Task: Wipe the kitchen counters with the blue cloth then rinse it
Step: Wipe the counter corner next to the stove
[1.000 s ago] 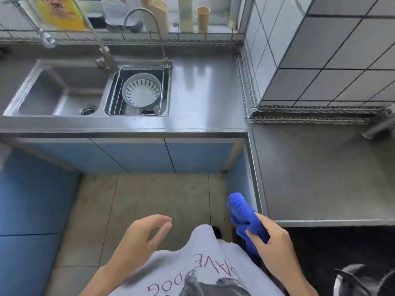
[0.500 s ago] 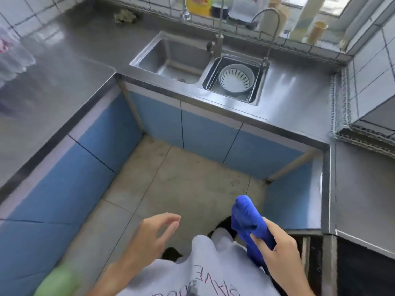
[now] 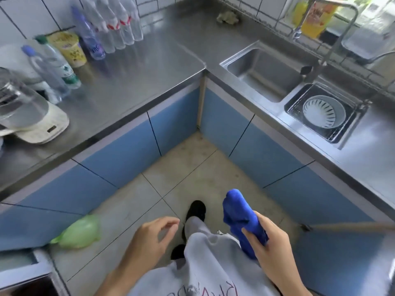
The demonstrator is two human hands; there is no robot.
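My right hand (image 3: 271, 251) grips the bunched blue cloth (image 3: 237, 212) low in the head view, over the floor and away from any counter. My left hand (image 3: 151, 238) hangs beside it with loosely curled fingers and holds nothing. The steel counter (image 3: 136, 67) runs along the left and wraps the corner to the double sink (image 3: 265, 71) at the upper right, where a tap (image 3: 333, 39) stands over the divider. A white strainer bowl (image 3: 323, 111) sits in the small right basin.
Several water bottles (image 3: 111, 24) and a yellow cup (image 3: 68, 48) line the left counter's back wall, with a blender base (image 3: 36, 122) at its front left. A crumpled rag (image 3: 227, 17) lies in the far corner. A green bag (image 3: 81, 231) sits on the floor.
The view has swung left, from the right counter and sink to the left counter with its bottles. Both hands keep their pose, the right still holding the cloth.
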